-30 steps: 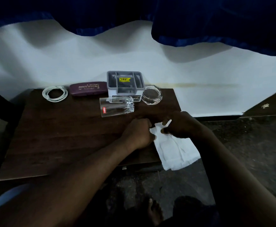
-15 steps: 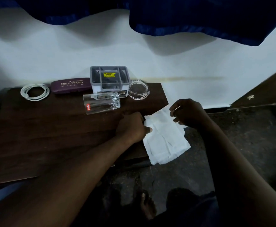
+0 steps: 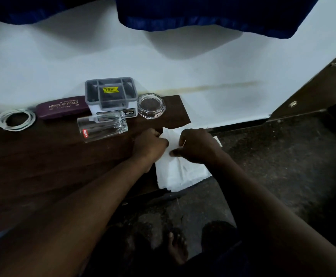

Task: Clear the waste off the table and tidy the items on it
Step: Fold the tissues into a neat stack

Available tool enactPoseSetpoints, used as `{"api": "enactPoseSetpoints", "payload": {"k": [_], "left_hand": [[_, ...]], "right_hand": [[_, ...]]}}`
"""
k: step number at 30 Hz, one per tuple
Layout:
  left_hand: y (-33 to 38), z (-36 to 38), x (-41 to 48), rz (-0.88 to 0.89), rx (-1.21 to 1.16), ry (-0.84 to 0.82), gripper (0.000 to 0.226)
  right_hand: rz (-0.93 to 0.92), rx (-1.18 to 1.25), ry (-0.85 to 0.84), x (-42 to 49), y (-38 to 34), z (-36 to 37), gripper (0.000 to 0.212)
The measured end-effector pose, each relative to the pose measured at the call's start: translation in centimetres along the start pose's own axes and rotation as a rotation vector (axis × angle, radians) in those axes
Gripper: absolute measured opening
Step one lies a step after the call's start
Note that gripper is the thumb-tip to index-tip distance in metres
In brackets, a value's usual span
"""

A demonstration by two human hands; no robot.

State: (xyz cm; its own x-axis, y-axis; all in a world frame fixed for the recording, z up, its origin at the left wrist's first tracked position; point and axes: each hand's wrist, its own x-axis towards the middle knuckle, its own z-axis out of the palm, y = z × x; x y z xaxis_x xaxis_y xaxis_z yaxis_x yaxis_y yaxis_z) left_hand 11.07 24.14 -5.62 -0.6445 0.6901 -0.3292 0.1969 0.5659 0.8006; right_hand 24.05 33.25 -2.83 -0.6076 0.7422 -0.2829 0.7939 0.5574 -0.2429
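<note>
A white cloth (image 3: 180, 172) lies over the right edge of the dark wooden table (image 3: 43, 156), partly hanging off it. My left hand (image 3: 150, 145) grips the cloth's left part with curled fingers. My right hand (image 3: 198, 145) rests on top of the cloth, thumb and fingers pinching a fold near its middle. A clear glass tumbler (image 3: 103, 127) lies on its side behind my left hand.
Along the table's back edge sit a coiled white cable (image 3: 15, 119), a maroon spectacle case (image 3: 62, 106), a grey-and-white organiser box (image 3: 111, 95) and a glass ashtray (image 3: 150, 105). A white wall stands behind. Dark floor and my bare feet (image 3: 176, 246) are at the right and below.
My right hand came back down from the cloth's far corner onto its middle, folding that corner over. My left hand stayed on the cloth's left part.
</note>
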Motion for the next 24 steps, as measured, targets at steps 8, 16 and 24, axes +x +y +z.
{"api": "enactPoseSetpoints", "payload": {"k": [8,16,24], "left_hand": [[-0.6,0.3,0.4,-0.058,-0.112,0.035,0.029],[-0.5,0.5,0.2,-0.095,-0.183,0.124,0.031],[-0.2,0.1,-0.3,-0.176,-0.341,0.083,0.029]], "right_hand": [[-0.028,-0.038,0.054,0.0,-1.9,0.9,0.028],[0.063,0.436,0.054,-0.2,-1.8,-1.7,0.022],[0.071,0.467,0.002,-0.8,-2.7,-1.5,0.02]]}}
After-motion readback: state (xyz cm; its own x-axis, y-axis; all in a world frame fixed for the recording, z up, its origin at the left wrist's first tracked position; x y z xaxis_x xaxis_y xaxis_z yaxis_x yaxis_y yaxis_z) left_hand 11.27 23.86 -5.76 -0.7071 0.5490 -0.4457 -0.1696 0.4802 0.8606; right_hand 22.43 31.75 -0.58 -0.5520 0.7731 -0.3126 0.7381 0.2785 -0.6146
